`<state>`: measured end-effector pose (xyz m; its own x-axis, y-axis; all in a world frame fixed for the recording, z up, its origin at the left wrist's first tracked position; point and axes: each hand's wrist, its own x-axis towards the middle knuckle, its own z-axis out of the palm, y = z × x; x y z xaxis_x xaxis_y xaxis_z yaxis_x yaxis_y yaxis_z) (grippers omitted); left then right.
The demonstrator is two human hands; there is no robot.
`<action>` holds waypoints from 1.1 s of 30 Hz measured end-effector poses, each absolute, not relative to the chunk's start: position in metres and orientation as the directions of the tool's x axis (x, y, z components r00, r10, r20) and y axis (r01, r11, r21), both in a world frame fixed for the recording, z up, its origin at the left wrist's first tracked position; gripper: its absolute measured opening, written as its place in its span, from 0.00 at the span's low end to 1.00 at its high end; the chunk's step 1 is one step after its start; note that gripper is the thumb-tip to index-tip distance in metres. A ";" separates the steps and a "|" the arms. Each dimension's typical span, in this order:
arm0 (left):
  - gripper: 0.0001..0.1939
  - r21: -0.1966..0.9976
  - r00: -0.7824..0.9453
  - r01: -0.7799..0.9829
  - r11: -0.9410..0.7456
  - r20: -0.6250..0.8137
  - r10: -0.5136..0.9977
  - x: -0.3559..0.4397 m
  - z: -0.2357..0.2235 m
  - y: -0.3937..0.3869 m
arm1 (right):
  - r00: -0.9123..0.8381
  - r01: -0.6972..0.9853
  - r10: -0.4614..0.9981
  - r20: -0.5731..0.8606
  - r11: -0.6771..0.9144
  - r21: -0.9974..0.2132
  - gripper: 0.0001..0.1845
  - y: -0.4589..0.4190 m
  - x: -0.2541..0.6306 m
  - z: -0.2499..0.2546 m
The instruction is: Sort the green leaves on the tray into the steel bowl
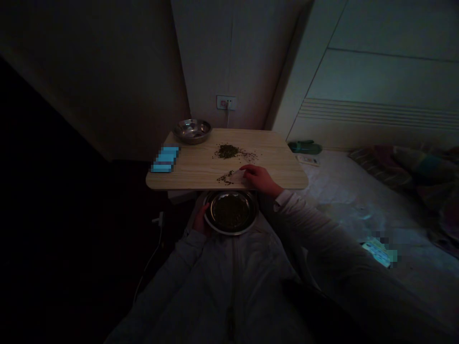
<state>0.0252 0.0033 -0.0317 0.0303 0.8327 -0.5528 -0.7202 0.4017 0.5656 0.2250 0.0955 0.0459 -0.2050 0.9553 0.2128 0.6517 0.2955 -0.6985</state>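
Below the table's near edge, my left hand grips the left rim of a round metal bowl; dark, small grains fill its bottom. Over the front of the small wooden table is my right hand, its fingers bent and close to the surface. A pale patch by those fingertips is too dim to make out. Just left of them lies a thin scatter of small green-brown grains. Farther back sits a larger heap of the same grains, with sparse reddish bits to its right.
A second metal bowl stands at the table's back left corner, with a lit, blurred-out screen in front. A bed with a green bottle and a glowing phone is on the right. A white cable hangs at left.
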 end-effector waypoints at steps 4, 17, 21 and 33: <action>0.09 0.582 0.018 -0.712 0.392 -0.543 0.840 0.026 -0.032 0.005 | -0.200 0.663 0.962 0.184 0.271 -0.698 0.18 0.091 0.224 0.050; 0.10 0.566 0.023 -0.713 0.414 -0.571 0.821 0.027 -0.027 0.002 | -0.221 0.635 0.953 0.210 0.304 -0.710 0.18 0.096 0.223 0.046; 0.09 0.576 0.014 -0.718 0.391 -0.549 0.836 0.025 -0.031 0.003 | -0.220 0.642 0.957 0.190 0.289 -0.711 0.18 0.096 0.223 0.045; 0.11 0.569 0.024 -0.717 0.403 -0.558 0.829 0.027 -0.028 0.003 | -0.235 0.642 0.952 0.195 0.303 -0.704 0.18 0.091 0.223 0.047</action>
<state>0.0265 0.0032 -0.0278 0.0240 0.8295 -0.5580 -0.7170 0.4033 0.5686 0.2234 0.0910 0.0472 -0.2353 0.9521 0.1955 0.6418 0.3032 -0.7043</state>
